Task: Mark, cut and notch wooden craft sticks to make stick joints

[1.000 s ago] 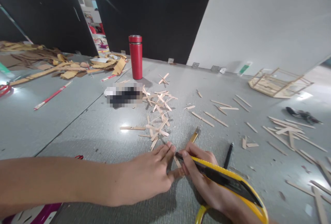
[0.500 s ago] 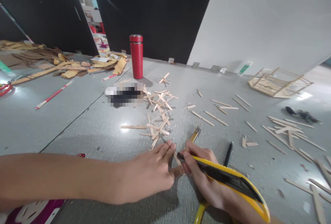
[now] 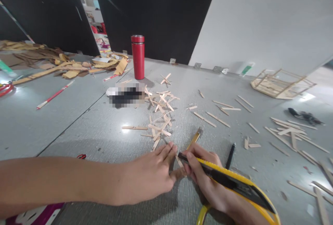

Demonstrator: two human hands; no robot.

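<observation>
My left hand [image 3: 153, 169] lies low over the table, its fingers and thumb pinning a small wooden craft stick [image 3: 179, 161] to the surface. Closed around a yellow-and-black utility knife [image 3: 234, 182], my right hand [image 3: 204, 171] rests just right of it. The knife's dark front end meets the stick near my left fingertips; its blade is too small to make out. Beyond my right hand a yellow strip with a grey end [image 3: 195, 137] lies on the table. A black pen [image 3: 230, 156] sits beside that hand, and a yellow loop [image 3: 203, 215] shows under the right wrist.
Craft sticks glued into crosses [image 3: 160, 129] are heaped ahead of my hands. Loose sticks [image 3: 286, 129] scatter to the right, near a wooden stick frame [image 3: 282, 84]. A red flask [image 3: 138, 58] stands at the back; torn cardboard [image 3: 70, 67] and a red-and-white pencil-like stick [image 3: 54, 95] lie left.
The rear end of the knife has swung slightly right and down, while its front end stays at the stick. My left hand keeps its place.
</observation>
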